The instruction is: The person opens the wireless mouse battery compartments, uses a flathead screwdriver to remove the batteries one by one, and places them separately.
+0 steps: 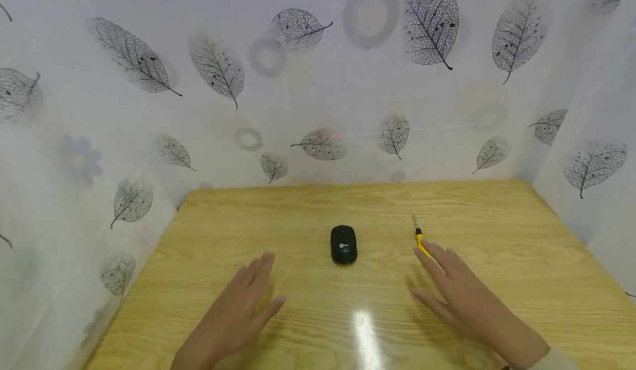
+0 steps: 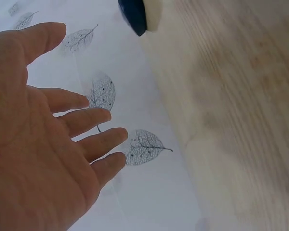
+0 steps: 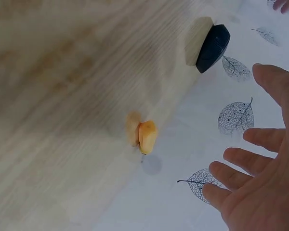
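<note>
A black computer mouse (image 1: 343, 244) lies on the wooden table between the two hands, a little farther back than they are. To its right is a screwdriver (image 1: 419, 238) with a yellow handle and a metal shaft pointing to the back; the right fingers overlap the handle's near end in the head view. My left hand (image 1: 236, 309) is over the table left of the mouse, fingers extended and thumb apart, holding nothing. My right hand (image 1: 462, 295) has its fingers spread and its palm bare in the right wrist view, with the yellow handle (image 3: 147, 136) apart from it.
The wooden table (image 1: 278, 210) reaches back to a pale curtain (image 1: 318, 99) printed with dark leaves, which also hangs along the left and right sides. A bright light reflection shows on the tabletop near the front.
</note>
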`<state>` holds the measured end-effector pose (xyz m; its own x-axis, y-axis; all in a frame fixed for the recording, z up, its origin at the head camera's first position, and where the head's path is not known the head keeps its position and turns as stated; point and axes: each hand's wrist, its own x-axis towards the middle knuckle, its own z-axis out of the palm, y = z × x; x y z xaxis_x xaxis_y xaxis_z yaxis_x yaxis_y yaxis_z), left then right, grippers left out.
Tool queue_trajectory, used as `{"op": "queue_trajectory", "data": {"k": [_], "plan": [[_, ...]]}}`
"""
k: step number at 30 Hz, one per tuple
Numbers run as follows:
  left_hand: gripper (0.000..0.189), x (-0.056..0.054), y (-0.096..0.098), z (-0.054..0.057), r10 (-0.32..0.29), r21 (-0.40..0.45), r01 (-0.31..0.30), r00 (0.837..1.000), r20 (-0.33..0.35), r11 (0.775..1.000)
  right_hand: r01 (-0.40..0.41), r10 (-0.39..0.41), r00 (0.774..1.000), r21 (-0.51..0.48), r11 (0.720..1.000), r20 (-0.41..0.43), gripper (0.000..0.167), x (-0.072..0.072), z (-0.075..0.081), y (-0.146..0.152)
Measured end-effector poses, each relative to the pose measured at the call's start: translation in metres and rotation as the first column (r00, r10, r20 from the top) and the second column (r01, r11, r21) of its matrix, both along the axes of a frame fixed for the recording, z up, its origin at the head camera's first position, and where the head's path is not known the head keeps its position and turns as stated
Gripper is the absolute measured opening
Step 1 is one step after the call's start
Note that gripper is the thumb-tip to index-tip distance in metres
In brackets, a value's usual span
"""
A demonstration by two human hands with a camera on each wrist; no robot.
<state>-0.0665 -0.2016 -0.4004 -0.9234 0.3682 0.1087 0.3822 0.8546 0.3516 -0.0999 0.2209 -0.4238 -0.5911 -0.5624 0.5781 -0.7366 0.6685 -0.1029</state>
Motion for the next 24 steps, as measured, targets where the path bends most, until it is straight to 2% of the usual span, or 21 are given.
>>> {"op": "queue_trajectory", "data": {"k": [5, 9, 15, 18, 24], "plan": [[0.078, -0.02, 0.004, 0.001, -0.062, -0.011, 0.062, 0.998, -0.011, 0.998, -0.033, 0.033, 0.999, -0.006, 0.999, 0.018, 0.07, -0.017, 0.003, -0.005], [0.079, -0.036, 0.009, 0.005, -0.108, -0.024, 0.108, 0.994, -0.033, 0.994, -0.02, 0.019, 0.997, 0.005, 1.0, 0.076, 0.067, -0.026, 0.008, -0.011], [0.08, -0.056, 0.02, 0.008, -0.168, -0.026, 0.166, 0.982, -0.087, 0.986, -0.007, -0.001, 0.983, 0.046, 0.999, 0.185, 0.072, -0.04, 0.012, -0.022], [0.078, -0.064, 0.026, 0.007, -0.199, -0.027, 0.197, 0.975, -0.096, 0.98, -0.004, -0.01, 0.97, 0.056, 0.998, 0.242, 0.072, -0.048, 0.013, -0.028], [0.076, -0.08, 0.041, 0.003, -0.227, -0.033, 0.225, 0.973, -0.048, 0.974, 0.013, -0.038, 0.929, 0.072, 0.997, 0.367, 0.075, -0.062, 0.011, -0.041]]}}
